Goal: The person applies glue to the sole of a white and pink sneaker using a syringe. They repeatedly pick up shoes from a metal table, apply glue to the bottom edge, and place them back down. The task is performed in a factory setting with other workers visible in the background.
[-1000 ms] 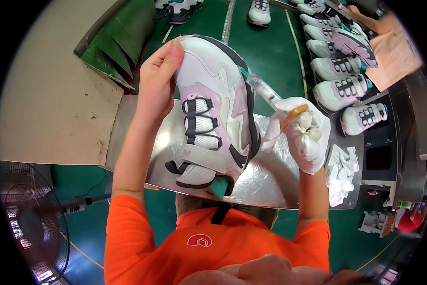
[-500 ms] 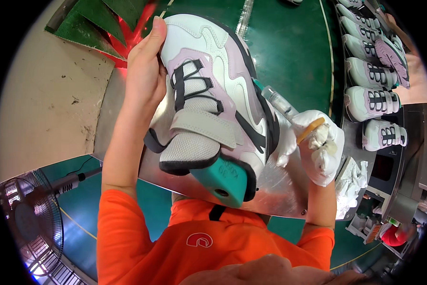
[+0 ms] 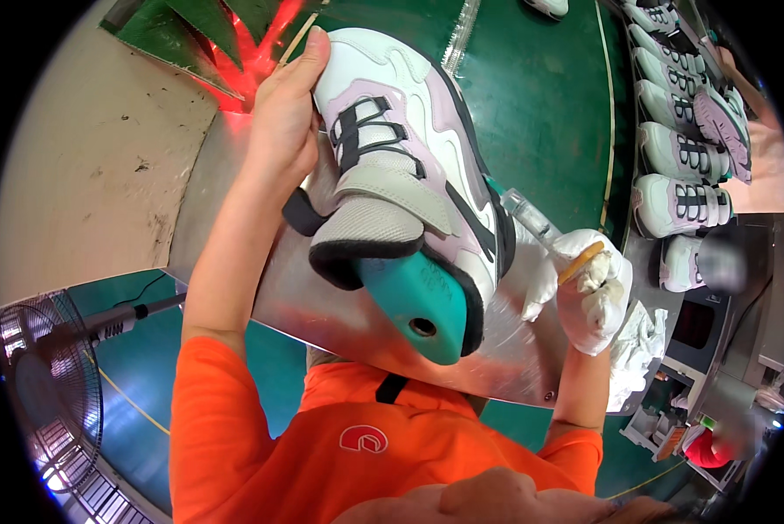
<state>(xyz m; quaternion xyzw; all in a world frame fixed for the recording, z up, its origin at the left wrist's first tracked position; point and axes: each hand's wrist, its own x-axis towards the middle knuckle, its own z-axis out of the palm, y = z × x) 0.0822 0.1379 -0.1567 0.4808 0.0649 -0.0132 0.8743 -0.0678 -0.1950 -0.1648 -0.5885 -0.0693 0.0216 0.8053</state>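
Shoe (image 3: 436, 170) above desk (image 3: 519, 354), toe (image 3: 350, 54) toward 11 o'clock, pinched by left hand (image 3: 289, 113); right hand (image 3: 589, 295) curled round syringe (image 3: 529, 216), tip near sole edge (image 3: 502, 229) at 3 o'clock: edge work judged under way, amount left unclear.

Left fingers (image 3: 312, 58) grip sneaker (image 3: 409, 196) by toe; gloved right fingers (image 3: 540, 290) hold syringe (image 3: 528, 214) beside it.

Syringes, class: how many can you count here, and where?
1: the clear syringe in the gloved right hand, its green tip by the sole of the held shoe. Others may be hidden.
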